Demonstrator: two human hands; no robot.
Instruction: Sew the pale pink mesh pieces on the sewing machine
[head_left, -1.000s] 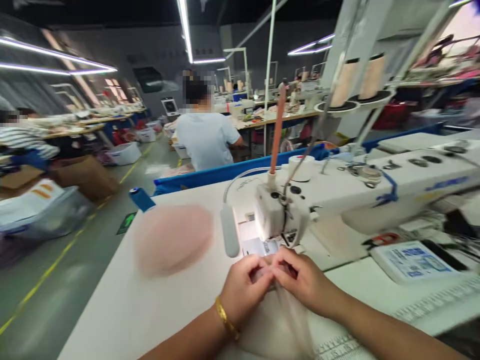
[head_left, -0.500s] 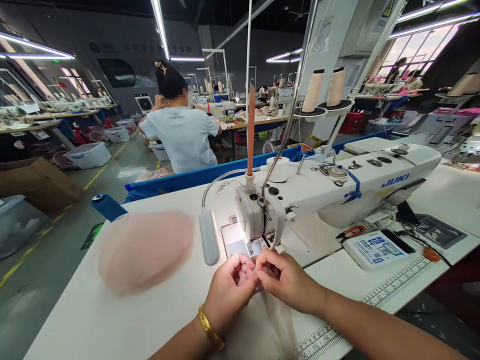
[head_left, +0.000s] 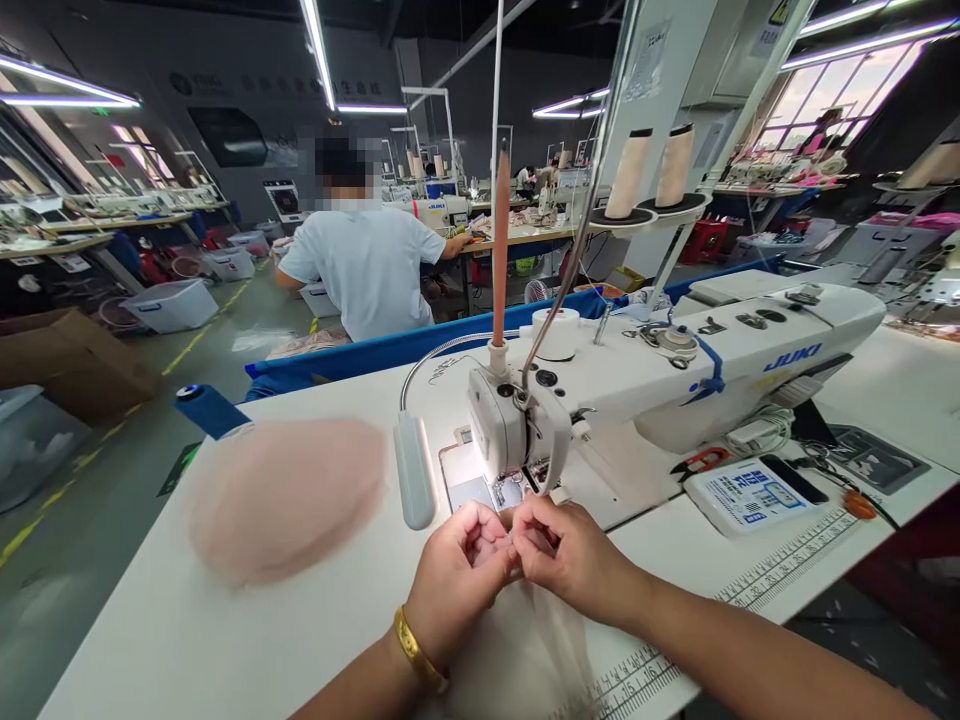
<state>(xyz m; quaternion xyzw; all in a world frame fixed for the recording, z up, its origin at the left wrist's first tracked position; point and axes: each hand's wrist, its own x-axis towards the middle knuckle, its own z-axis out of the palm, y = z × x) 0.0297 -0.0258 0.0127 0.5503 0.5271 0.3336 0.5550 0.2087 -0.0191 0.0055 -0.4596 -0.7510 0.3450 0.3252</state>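
Observation:
My left hand and my right hand meet fingertip to fingertip just in front of the needle of a white sewing machine. Together they pinch the top edge of a sheer pale fabric piece that hangs down toward me over the table's front. A gold bangle sits on my left wrist. To the left on the white table lies a flat pile of pink sheer fabric pieces.
A grey lamp head on a gooseneck hangs left of the needle. Red snips and a blue-printed card lie right of the machine. Two thread cones stand behind. A person in a light shirt sits ahead with their back turned.
The view has steadied and swung slightly left. My hands stay together at the needle, working the fabric edge between the fingertips; the fabric hangs a little lower toward me.

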